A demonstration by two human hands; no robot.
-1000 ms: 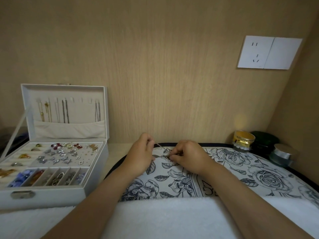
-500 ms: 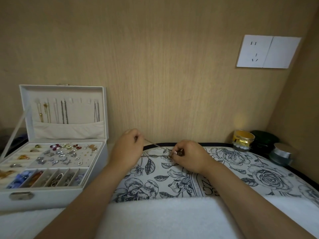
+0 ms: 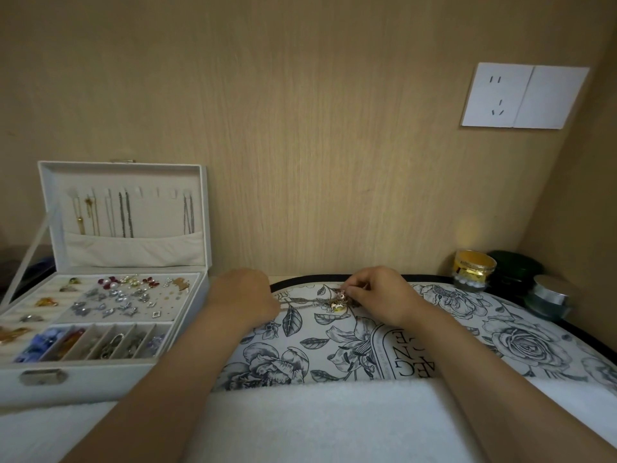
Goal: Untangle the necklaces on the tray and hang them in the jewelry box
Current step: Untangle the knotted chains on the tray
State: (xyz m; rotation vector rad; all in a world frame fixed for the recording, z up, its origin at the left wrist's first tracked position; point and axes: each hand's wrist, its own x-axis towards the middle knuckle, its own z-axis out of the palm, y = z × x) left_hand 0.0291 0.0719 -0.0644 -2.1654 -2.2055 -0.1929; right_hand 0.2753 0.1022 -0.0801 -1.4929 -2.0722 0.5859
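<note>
With right fingers [image 3: 354,289] pinching the tangle [image 3: 338,301] at the tray [image 3: 500,332]'s far edge and left fingers [image 3: 270,300] curled on the chain [image 3: 305,301], pull gently, sideways.

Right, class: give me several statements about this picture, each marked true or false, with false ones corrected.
1. The jewelry box stands open. True.
2. Nothing hangs inside it. False: several chains hang in the raised lid.
3. The right hand pinches the necklace at its charms. True.
4. The work surface is plain white. False: the tray bears a flower print.
5. One hand reaches into the box. False: the left hand sits at the tray's edge, at the necklace's other end.
</note>
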